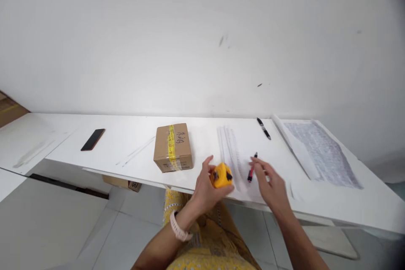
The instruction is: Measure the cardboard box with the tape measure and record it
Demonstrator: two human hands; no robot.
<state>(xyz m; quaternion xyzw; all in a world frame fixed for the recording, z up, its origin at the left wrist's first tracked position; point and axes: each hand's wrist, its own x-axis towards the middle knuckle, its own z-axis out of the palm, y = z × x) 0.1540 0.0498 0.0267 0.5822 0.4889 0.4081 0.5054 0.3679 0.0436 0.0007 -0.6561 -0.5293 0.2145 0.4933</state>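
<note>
My left hand [207, 190] is wrapped round a yellow tape measure [222, 176] with black parts, held over the front edge of the white table. The thumb and fingertips of my right hand [268, 181] close on a red and black pen [251, 174], low over a sheet of paper [232, 152] with rows of handwriting. Part of the pen is hidden by those fingers. Left of the paper sits a brown cardboard box [174, 147], sealed with yellow printed tape and marked in dark writing.
A black pen [263, 129] lies behind my right hand. Further right, written pages [319, 152] lie folded open. A dark phone-like slab [93, 139] rests on the table [126, 147] at left. The wall [190, 50] rises behind, and another carton [118, 182] stands below the table.
</note>
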